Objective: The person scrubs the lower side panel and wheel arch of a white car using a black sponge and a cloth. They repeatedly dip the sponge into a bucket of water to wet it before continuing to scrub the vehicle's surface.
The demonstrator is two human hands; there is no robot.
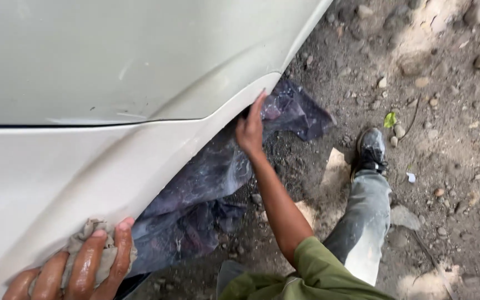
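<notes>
Two hands work the cream car panel [84,166]. At lower left, the left hand [79,269] presses a grey rag [93,247] flat against it, fingers spread over the cloth; the rag looks soft, light and easily bunched. Rightward, the right hand [250,129], arm outstretched, fingers extended, touches the wheel-arch edge above dark plastic sheeting [206,189].

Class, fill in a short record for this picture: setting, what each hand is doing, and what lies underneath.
Setting: beside a pale car panel on stony dirt ground
Left hand: presses a grey rag flat on the panel
Right hand: fingers touch the panel's lower edge
Underneath: dark plastic sheet
Also seen: grey trouser leg, black shoe
</notes>
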